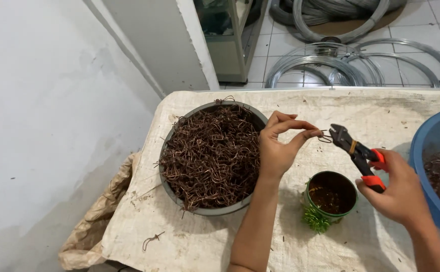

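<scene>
Head cam: left hand (278,151) is pinching a small bent wire piece (324,136) betw. thumb & fingertips, holding it above the table. Right hand (400,189) is gripping the orange handles of a black cutter (356,151), its jaws right at the wire piece. Grey basin (207,209) at left is sitting full of tangled brown wire scraps (212,156). Small green can (332,194) is standing below the hands w/ brownish bits inside. Blue tub (431,151) at right is holding more scraps. White woven sheet (220,242) is covering the table; wire coils (340,65) are lying on the tiled floor beyond.
</scene>
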